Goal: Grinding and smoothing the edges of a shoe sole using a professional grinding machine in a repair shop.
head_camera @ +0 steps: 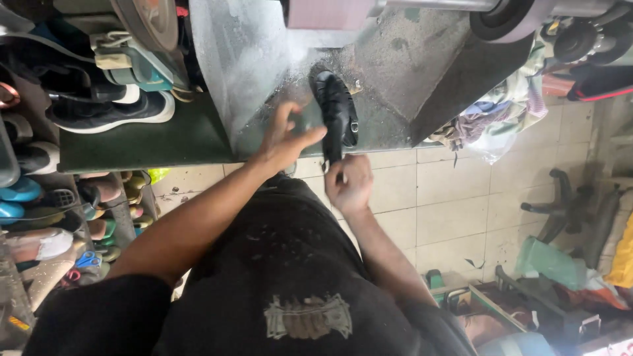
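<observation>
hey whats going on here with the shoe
A person stands at a dusty grey machine housing, holding a black sandal up against it. The right hand grips the sandal's near end, while the left hand rests open against its side. A green shelf with a black sneaker sits to the left, and racks of shoes stand below it.
</observation>
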